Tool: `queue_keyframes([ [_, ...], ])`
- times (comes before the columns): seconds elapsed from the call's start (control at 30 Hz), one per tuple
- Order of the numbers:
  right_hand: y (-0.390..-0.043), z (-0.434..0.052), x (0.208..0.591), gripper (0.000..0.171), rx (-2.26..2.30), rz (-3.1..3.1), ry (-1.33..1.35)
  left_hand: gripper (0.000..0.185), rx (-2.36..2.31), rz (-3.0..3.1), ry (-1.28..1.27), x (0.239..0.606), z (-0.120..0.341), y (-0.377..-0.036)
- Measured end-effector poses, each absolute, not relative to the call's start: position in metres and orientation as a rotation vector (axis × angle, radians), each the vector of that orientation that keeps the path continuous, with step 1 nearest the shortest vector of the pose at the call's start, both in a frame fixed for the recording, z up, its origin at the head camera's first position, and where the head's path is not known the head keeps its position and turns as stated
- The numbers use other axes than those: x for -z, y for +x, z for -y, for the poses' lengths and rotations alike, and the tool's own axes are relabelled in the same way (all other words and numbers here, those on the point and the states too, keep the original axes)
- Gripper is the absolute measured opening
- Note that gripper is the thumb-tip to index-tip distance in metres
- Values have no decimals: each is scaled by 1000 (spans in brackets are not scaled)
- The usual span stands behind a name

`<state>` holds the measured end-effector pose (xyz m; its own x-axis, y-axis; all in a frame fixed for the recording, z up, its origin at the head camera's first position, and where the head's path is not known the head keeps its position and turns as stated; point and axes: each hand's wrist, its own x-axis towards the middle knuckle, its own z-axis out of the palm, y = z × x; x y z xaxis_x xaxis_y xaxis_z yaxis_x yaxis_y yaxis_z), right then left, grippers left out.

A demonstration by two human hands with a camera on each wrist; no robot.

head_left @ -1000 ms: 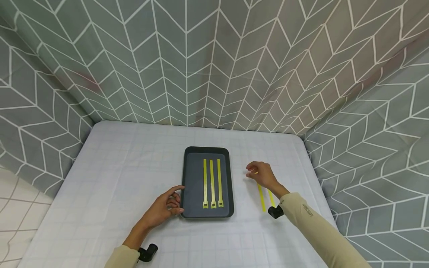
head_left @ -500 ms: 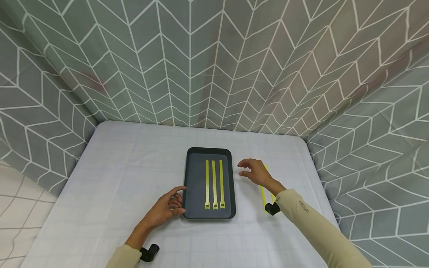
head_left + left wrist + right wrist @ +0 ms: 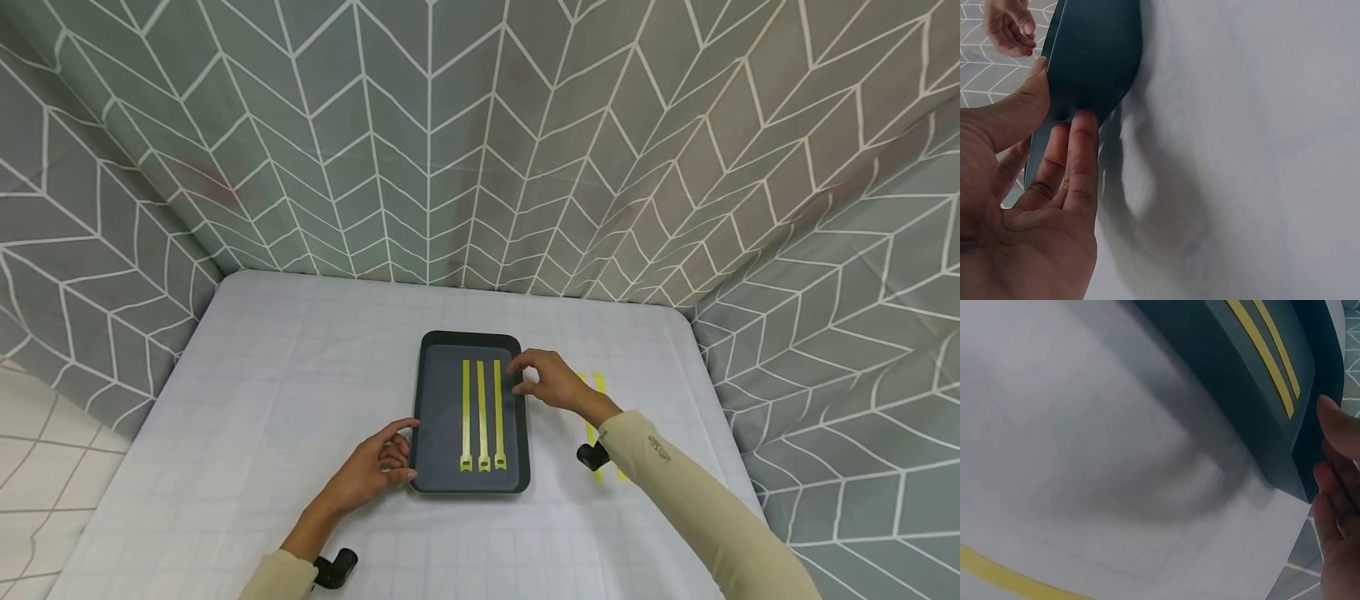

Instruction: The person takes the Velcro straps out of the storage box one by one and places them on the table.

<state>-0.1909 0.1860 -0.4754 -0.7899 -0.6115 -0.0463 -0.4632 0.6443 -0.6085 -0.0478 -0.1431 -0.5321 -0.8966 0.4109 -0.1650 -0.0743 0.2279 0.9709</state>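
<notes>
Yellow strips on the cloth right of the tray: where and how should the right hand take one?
Probably pinch a yellow strip at its far end, coming from above. It lies flat on the cloth, so fingertips must lift an end; the right hand hides the middle.

A white-clothed table (image 3: 262, 392) carries a dark tray (image 3: 438, 400) and loose yellow strips (image 3: 597, 385).

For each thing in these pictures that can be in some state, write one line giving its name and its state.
Tray: flat on the table, holding three strips.
Three yellow strips: straight, side by side in the tray.
Loose yellow strips: flat on the table, right of the tray.
Left hand: fingers on the tray's near left edge.
Right hand: empty, fingers loosely curled, at the tray's right rim.
</notes>
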Motion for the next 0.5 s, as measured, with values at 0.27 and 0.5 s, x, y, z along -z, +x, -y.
queue_keyframes([
  [0.27, -197, -165, 478, 31, 769, -2469, -1009, 76, -1713, -2120, 309, 534, 143, -48],
  [0.5, -202, -146, 484, 27, 807, -2288, -1167, 76, -1718, -2115, 298, 534, 143, -48],
])
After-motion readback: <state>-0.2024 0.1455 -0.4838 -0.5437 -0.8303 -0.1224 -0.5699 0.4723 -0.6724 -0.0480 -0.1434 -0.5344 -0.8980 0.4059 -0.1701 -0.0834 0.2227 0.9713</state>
